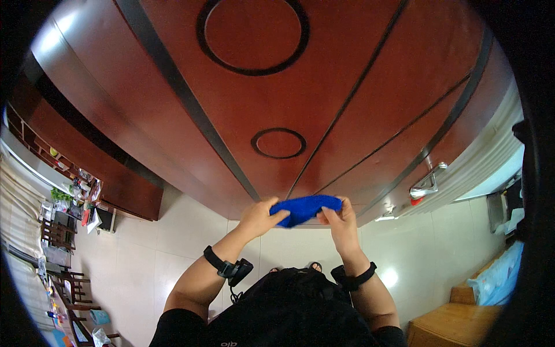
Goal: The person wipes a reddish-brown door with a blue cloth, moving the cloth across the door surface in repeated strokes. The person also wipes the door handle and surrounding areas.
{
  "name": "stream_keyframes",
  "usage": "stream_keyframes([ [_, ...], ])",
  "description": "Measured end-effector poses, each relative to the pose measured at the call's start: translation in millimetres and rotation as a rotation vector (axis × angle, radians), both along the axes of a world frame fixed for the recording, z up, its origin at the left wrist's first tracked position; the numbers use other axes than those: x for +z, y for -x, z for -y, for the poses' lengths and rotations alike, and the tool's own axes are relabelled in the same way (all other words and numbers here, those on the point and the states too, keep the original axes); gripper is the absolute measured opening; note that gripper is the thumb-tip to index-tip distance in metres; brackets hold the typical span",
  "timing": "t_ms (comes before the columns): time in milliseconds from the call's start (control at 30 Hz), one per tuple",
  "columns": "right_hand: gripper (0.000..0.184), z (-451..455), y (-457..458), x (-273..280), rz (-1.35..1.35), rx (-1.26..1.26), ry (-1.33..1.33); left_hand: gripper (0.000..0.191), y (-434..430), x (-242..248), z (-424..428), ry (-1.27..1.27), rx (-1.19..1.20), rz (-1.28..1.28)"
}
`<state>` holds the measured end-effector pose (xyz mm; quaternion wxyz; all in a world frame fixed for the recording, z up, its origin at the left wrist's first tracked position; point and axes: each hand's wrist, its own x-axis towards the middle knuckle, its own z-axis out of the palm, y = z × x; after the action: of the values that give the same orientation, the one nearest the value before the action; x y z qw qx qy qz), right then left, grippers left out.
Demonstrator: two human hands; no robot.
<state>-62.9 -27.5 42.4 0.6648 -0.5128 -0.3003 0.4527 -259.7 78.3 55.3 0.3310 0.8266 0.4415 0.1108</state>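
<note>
A folded bright blue cloth is stretched between my two hands, in front of a dark red wooden door. My left hand pinches the cloth's left end, its thumb lying over the near side. At the right end, my right hand grips it between thumb and fingers. The cloth sags a little along its lower edge. Black straps with small devices sit around both wrists. The door has black grooves and two black oval rings on its face.
On the door's right side is a silver lever handle. A wooden cabinet stands at left, with chairs and a cluttered table beyond. Lower right, a wooden bench sits near a light blue plastic-like sheet. Pale tiles cover the floor.
</note>
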Motion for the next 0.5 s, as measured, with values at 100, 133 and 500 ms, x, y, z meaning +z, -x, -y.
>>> stream_keyframes([
  [100,0.018,-23.9,-4.9,27.8,-0.001,-0.034,-0.096,0.034,-12.3,15.8,-12.7,-0.221,0.212,0.26],
  [133,0.019,-32.8,-6.0,36.7,-0.004,-0.039,-0.11,0.032,-17.0,21.7,-17.8,-0.323,0.273,0.397],
  [500,0.06,-77.1,5.9,51.7,0.348,-0.121,-0.491,0.043,-50.7,25.7,0.7,-0.943,-0.28,0.369],
])
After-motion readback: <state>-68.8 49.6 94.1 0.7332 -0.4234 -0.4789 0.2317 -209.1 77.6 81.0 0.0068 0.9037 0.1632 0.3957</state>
